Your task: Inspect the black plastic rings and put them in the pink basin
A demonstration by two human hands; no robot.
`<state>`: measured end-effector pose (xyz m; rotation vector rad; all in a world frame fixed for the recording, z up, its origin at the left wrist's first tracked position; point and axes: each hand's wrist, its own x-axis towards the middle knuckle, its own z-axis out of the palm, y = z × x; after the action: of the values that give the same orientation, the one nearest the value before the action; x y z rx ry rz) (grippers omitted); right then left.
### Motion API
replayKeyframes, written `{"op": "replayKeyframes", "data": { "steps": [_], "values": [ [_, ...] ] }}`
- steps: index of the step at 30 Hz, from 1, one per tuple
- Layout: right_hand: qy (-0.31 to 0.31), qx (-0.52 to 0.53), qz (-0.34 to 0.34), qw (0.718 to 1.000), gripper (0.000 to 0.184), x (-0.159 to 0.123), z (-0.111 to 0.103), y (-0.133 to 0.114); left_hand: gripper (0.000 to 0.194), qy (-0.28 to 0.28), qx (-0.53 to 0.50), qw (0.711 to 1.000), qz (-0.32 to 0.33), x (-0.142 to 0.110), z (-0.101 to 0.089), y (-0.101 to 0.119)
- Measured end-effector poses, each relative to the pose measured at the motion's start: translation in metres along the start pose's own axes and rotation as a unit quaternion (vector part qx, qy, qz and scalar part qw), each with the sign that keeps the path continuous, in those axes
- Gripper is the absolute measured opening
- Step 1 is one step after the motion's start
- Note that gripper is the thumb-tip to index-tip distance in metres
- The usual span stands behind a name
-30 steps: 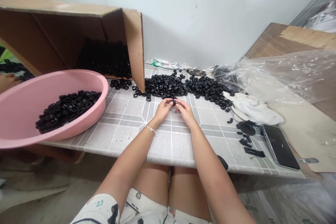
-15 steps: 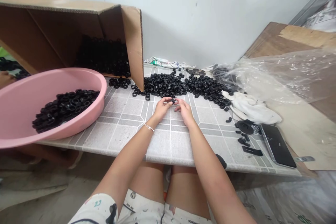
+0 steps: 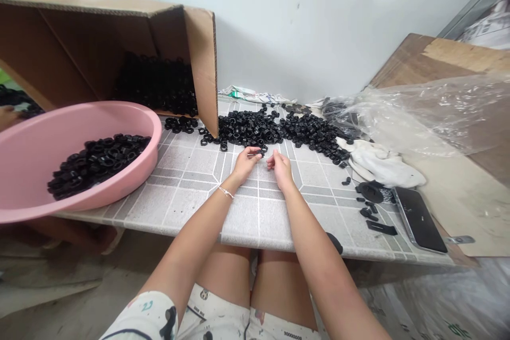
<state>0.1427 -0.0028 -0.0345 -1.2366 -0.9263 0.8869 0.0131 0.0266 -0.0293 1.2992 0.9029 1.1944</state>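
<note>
My left hand [image 3: 245,161] rests on the tiled tabletop [image 3: 255,207] with its fingertips pinched on a small black ring [image 3: 261,154] at the near edge of a heap of black rings [image 3: 279,130]. My right hand [image 3: 280,166] is just to the right of it, a small gap between the two; its fingers are curled and pressed together, and I cannot make out anything in them. A thin bracelet is on my left wrist.
A pink basin [image 3: 32,170] holding black rings sits at the left table edge. A cardboard box [image 3: 103,53] on its side with more rings lies behind it. White cloth [image 3: 378,164], clear plastic sheet [image 3: 430,111], a phone [image 3: 418,218] and small black parts [image 3: 372,204] lie at right.
My hands were joined on one ring; they have drawn slightly apart, the left keeping the ring, the right moving a little to the right.
</note>
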Motion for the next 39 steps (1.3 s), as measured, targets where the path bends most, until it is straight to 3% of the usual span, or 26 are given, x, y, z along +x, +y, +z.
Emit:
{"op": "replayKeyframes", "data": {
  "steps": [5,10,17,21,28,34,39],
  "values": [
    [-0.032,-0.041,-0.026,0.998,0.051,-0.001,0.003,0.0,0.021,-0.005,-0.005,1.0,0.01,0.0,0.001,-0.002],
    [0.007,-0.071,-0.031,0.997,0.051,-0.004,0.005,0.001,0.022,-0.01,-0.008,1.0,0.005,0.001,0.002,-0.004],
    [-0.057,-0.223,-0.117,0.966,0.039,-0.013,0.007,-0.005,0.043,-0.035,-0.035,0.999,0.0,0.001,0.0,0.001],
    [-0.074,-0.223,-0.114,0.965,0.037,-0.016,0.006,-0.008,0.048,-0.06,-0.018,0.998,-0.004,-0.001,0.001,0.003],
    [-0.049,-0.249,-0.109,0.961,0.033,-0.017,0.007,-0.007,0.044,-0.074,0.029,0.997,0.006,-0.002,0.003,0.002],
    [-0.047,-0.219,-0.087,0.971,0.034,-0.012,0.005,-0.001,0.03,-0.074,0.057,0.994,0.053,-0.004,0.003,0.005],
    [-0.079,-0.187,-0.063,0.977,0.036,-0.006,0.003,0.004,0.036,-0.058,0.093,0.989,0.099,-0.006,0.003,0.003]
  ]
}}
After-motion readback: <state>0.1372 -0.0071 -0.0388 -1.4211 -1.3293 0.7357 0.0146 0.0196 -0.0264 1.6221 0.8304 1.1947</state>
